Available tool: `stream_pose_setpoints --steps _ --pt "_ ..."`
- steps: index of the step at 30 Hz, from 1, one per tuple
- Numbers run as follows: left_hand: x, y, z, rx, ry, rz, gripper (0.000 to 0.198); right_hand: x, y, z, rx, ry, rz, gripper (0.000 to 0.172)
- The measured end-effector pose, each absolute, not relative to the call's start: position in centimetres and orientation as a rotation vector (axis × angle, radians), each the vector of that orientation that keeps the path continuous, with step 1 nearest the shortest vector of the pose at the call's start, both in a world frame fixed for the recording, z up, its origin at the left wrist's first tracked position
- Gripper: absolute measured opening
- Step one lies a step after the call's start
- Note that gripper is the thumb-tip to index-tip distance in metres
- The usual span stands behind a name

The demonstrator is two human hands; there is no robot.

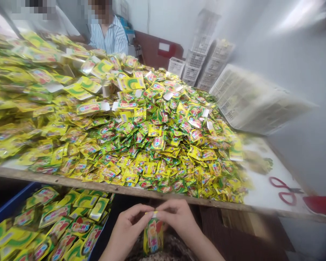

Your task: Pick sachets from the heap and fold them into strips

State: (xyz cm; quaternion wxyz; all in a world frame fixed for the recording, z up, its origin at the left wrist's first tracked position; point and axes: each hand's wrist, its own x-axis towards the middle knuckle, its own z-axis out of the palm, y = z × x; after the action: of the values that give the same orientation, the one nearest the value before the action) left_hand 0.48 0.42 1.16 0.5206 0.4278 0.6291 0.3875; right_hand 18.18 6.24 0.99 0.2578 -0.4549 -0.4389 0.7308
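Note:
At the bottom centre, both my hands pinch the top edge of a small yellow and green printed carton (pixel 153 237), which hangs upright close to my body. My left hand (pixel 130 226) has thumb and fingers closed at the upper left of the carton. On its upper right, my right hand (pixel 180 223) grips in the same way, and the fingertips of both hands almost meet. Just beyond my hands lies a wide heap of small shiny packets (pixel 157 141), with similar cartons (pixel 132 82) scattered over it, some showing white flaps.
A blue crate (pixel 11 203) at lower left holds many cartons. Red-handled scissors (pixel 286 190) lie at the right of the table, near a red object (pixel 320 206). A white plastic basket (pixel 256 99) stands tilted behind them. Stacked crates (pixel 197 54) and a person in a striped shirt (pixel 108 36) are farther back.

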Motion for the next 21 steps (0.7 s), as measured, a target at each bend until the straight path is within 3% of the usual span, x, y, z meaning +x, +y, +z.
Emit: stream_pose_setpoints --steps 7,13,21 --pt "0.0 -0.9 0.4 1.375 1.35 1.04 0.011 19.2 5.4 0.6 -1.11 -1.637 1.607 0.016" --pt "1.0 -2.2 -1.6 1.218 1.344 0.885 0.015 20.2 3.8 -0.1 -0.993 -1.814 1.463 0.003" --pt "-3.6 -2.9 -1.6 0.638 1.692 1.193 0.042 16.3 10.9 2.0 -0.963 -2.019 1.157 0.024"
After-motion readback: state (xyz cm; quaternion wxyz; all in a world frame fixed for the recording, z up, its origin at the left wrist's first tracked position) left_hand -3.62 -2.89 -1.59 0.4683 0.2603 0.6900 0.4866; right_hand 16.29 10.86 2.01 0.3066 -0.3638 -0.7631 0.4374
